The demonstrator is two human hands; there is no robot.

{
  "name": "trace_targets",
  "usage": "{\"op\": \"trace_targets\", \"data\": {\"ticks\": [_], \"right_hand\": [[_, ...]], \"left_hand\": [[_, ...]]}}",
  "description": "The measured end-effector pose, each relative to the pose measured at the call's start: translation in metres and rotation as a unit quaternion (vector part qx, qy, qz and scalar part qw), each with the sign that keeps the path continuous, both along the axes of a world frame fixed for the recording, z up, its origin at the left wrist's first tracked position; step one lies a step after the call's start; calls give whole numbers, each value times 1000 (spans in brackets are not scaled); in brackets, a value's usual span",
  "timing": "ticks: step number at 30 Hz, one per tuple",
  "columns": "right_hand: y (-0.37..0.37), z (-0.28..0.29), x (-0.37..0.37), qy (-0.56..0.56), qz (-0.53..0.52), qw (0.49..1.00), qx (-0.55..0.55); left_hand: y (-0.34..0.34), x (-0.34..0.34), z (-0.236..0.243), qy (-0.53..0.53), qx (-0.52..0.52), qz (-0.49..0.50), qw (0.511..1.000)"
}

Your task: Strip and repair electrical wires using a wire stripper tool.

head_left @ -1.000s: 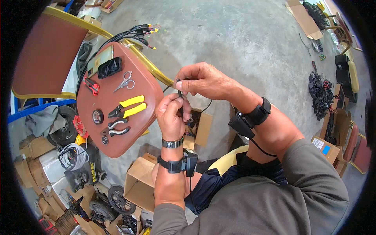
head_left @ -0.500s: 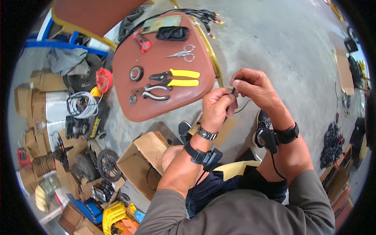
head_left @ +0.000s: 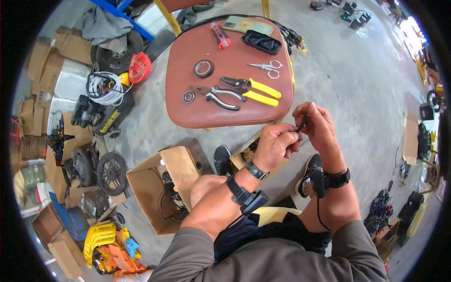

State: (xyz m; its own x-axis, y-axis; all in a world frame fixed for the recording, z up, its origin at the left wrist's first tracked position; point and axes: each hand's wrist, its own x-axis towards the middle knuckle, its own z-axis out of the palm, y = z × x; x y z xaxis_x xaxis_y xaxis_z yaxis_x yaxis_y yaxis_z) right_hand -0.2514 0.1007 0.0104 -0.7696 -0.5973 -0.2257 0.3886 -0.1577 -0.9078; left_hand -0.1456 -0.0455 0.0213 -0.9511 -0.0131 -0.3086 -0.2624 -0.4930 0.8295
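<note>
In the head view, right of centre in the frame, the left hand [head_left: 276,144] pinches the lower end of a black cable piece [head_left: 303,123] between thumb and curled fingers, while the right hand [head_left: 320,126], half curled, grips its upper end with the fingertips. The piece lies between the two, just off the lower right corner of the brown chair seat [head_left: 188,113]; the fingers hide how its ends are formed. For handling this fine, the left hand serves best as a steady anchor, with only the right fingertips turning or pressing, lightly enough not to kink the cable. Working above the seat would be safer (a dropped bit would land there). The yellow-handled wire strippers [head_left: 263,93], black-and-white-handled pliers [head_left: 225,97] and scissors [head_left: 267,68] lie upper middle, near but untouched.
</note>
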Motion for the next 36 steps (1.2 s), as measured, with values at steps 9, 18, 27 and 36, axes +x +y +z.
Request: {"op": "trace_targets", "data": {"ticks": [9,18,27,36], "right_hand": [[-29,-5,17,44,51,998,20],[-41,-2,28,74,112,990,35],[-34,4,24,98,106,989,39],[-29,10,30,70,167,983,38]], "left_hand": [[-24,19,8,5,22,67,997],[-48,25,14,85,-96,140,982],[-42,17,9,135,-80,155,975],[-42,11,5,113,-104,178,972]]}}
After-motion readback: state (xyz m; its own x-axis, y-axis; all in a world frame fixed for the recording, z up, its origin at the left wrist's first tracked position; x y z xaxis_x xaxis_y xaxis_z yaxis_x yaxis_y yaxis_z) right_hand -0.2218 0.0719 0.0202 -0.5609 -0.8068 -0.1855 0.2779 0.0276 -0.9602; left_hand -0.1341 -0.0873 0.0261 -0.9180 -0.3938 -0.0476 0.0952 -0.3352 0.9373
